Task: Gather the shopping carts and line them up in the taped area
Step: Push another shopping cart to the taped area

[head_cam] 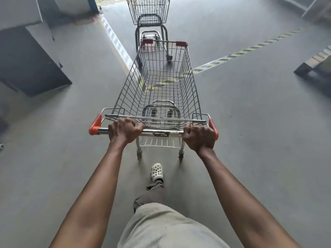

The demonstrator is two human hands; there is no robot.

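Grey, smooth concrete floor (259,122) spreads under your shopping cart (161,83), a tapering basket of thin silvery wire mesh with red plastic caps at the front corners. Your left hand (125,130) and right hand (199,136) each curl their fingers tightly round its chrome handle bar (161,131), one beside each orange end piece (95,125). Just beyond the cart's front stands a second cart (149,11), darker wire on a tubular frame. Yellow-and-black striped tape (232,55) runs beneath the cart's nose and away to its right. Your pale perforated clog (156,171) sits just behind its rear wheels
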